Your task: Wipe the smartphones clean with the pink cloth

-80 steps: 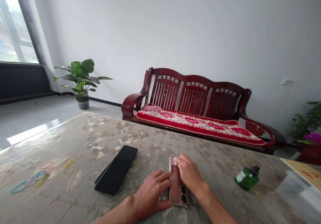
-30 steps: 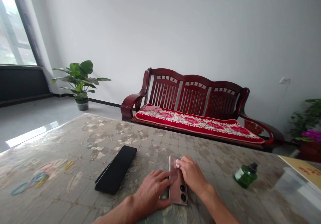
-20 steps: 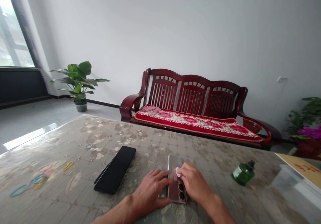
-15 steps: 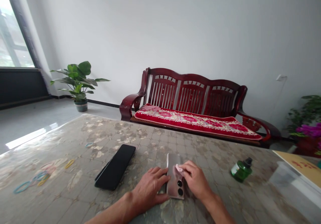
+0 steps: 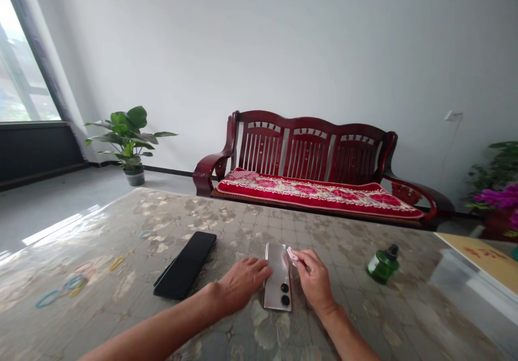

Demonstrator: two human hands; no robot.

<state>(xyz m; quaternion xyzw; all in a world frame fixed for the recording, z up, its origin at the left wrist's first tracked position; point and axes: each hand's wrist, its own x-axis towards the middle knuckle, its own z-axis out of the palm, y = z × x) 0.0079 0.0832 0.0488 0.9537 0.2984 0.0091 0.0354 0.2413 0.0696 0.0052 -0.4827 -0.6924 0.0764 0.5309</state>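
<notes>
On the patterned tabletop [image 5: 238, 223], directly ahead of the wearer: a shiny pinkish phone [image 5: 275, 283], lying flat, back side up, its two dark round lenses at the end nearer the wearer. Left hand [image 5: 244, 283] laid low at the phone's left long edge, palm down, fingers extended and close together, fingertips over that edge; grip loose, nothing enclosed. Right hand [image 5: 314, 281] at the opposite side, thumb and fingers closed in a pinch on a small pale pink cloth [image 5: 292, 254]. Cloth sits at the far right corner of the phone; whether it presses on the surface or hovers just over it, cannot tell.

Left of the left hand, well apart from the pinkish phone: a black phone [image 5: 186, 265], slanted, dark glossy face up. Farther left, a loose cluster of coloured rubber bands [image 5: 75, 284], with a yellow band [image 5: 116, 263] near it and a pale blue band [image 5: 145, 234] beyond. To the right of the right hand, a green bottle [image 5: 382, 266] with a black top, upright. Clear plastic box [image 5: 465, 288] at the right side of the table, a beige sheet with red marks [image 5: 477, 253] beside it. Beyond the table, a dark red wooden bench [image 5: 307, 153].
</notes>
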